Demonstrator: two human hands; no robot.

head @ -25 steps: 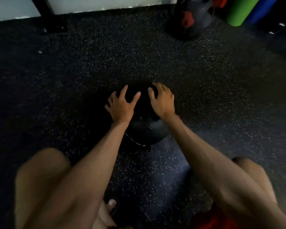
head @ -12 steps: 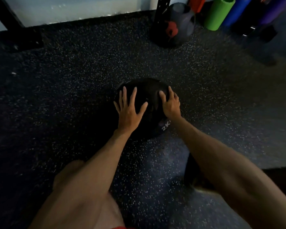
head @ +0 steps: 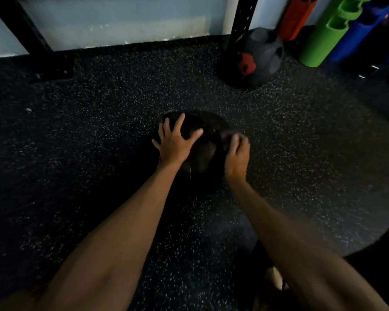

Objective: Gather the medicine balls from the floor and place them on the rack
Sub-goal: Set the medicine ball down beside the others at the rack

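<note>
Black ball, grey ball beyond (dim)

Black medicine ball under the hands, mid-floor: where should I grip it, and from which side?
Grip the black medicine ball by its opposite flanks, from above, one palm each side. It is round, shows no handle, and looks too wide for one hand. The left hand lies spread on its upper left; the right hand curls on its right flank.

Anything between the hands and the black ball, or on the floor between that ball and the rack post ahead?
Nothing between hands and ball: the left hand and right hand already touch the medicine ball. The floor up to the rack post shows only a second ball at the post's foot.
</note>
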